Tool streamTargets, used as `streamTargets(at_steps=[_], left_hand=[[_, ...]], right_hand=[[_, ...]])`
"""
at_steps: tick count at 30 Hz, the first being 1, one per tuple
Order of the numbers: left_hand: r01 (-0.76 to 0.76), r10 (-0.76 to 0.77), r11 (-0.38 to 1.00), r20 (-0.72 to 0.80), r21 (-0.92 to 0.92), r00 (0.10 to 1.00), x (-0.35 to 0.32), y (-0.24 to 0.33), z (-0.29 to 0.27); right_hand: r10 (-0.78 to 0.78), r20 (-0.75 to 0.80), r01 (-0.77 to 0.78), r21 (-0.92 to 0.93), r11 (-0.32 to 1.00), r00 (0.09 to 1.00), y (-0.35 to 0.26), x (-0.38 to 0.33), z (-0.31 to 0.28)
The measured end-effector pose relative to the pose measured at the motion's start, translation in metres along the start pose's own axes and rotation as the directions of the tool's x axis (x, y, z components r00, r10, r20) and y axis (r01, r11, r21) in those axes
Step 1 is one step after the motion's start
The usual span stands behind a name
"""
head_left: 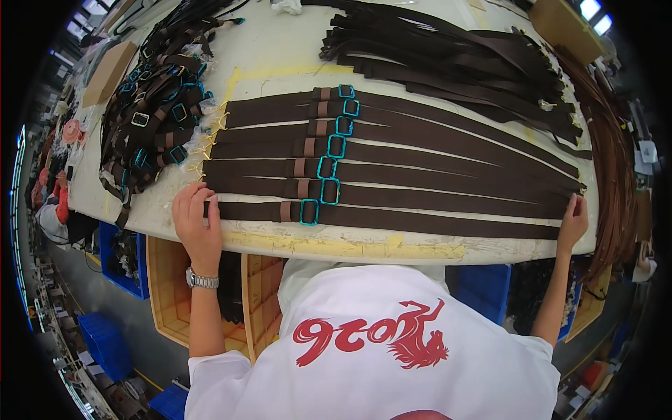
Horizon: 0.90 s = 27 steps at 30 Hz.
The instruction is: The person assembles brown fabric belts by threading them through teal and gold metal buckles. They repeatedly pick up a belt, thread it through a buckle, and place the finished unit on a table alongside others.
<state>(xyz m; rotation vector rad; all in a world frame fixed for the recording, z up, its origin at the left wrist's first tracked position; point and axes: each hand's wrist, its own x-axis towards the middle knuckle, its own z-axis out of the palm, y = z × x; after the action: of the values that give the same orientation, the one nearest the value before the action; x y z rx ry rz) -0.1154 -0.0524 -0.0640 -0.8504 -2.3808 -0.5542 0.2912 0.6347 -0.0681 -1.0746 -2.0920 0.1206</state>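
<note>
Several dark brown webbing straps lie side by side across the table in front of me, their right ends drawn close together. Each carries a rectangular buckle with a blue-green edge, such as the nearest buckle, and a lighter brown keeper loop. My left hand is closed on the left end of the nearest strap. At that strap's right end, my right hand has thumb and fingers together on the gathered ends; part of its grip is hidden. The nearest strap lies stretched between both hands.
A tangled heap of buckled straps covers the table's left side. Dark straps are piled at the back right, and long brown strips hang over the right edge. Wooden crates and blue bins stand below the table.
</note>
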Motion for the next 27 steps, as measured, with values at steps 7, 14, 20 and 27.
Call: streamTargets(at_steps=[7,14,20,27], left_hand=[[0.035,-0.024,0.997,0.136,-0.075,0.990,0.004,0.035,0.027],[0.065,-0.060,0.992,0.041,-0.111,0.997,0.006,0.038,0.033],[0.073,-0.071,0.989,0.014,-0.128,0.997,0.011,0.040,0.032],[0.478,-0.229,0.401,0.419,-0.782,0.878,0.051,0.120,0.010]], right_hand=[[-0.741,0.202,0.630,0.414,0.657,0.640,-0.239,0.023,0.115],[-0.865,0.316,0.786,0.375,0.492,0.390,-0.322,0.067,0.240],[-0.862,0.164,0.715,0.496,0.493,0.480,-0.330,0.083,0.247],[-0.691,0.637,0.020,0.730,0.683,0.343,-0.410,0.030,0.071]])
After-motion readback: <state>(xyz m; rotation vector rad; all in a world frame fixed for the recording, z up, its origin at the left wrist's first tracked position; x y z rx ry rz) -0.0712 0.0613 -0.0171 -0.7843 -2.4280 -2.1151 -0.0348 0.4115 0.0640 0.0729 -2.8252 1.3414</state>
